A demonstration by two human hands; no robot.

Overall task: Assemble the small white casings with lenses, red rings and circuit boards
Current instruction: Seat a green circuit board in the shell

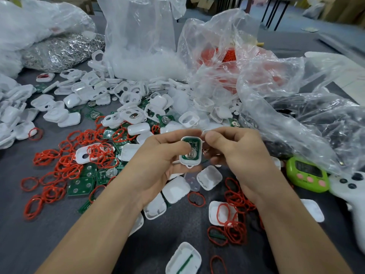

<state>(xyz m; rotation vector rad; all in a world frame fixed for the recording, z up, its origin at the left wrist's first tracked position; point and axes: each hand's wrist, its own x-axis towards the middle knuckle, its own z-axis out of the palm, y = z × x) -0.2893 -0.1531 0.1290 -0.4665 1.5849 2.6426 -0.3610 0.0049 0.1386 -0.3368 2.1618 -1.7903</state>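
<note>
You hold the white casing (199,157) above the middle of the table (39,234), open side up, with a green circuit board (195,145) seated inside it and a round metal disc (192,155) on the board. The board's print is too small to read. Your left hand (158,161) grips the casing, fingers curled under it and thumb pressed on the board. Your right hand (237,149) is just beside the casing's right edge with its fingers curled; whether thumb and forefinger pinch anything cannot be told.

Below and around your hands lie loose casings (175,189), red rings (65,167) and spare boards (81,185). To your right are a green timer (308,175), its display blurred, and a white controller (353,190). Crumpled plastic bags (256,62) stand behind.
</note>
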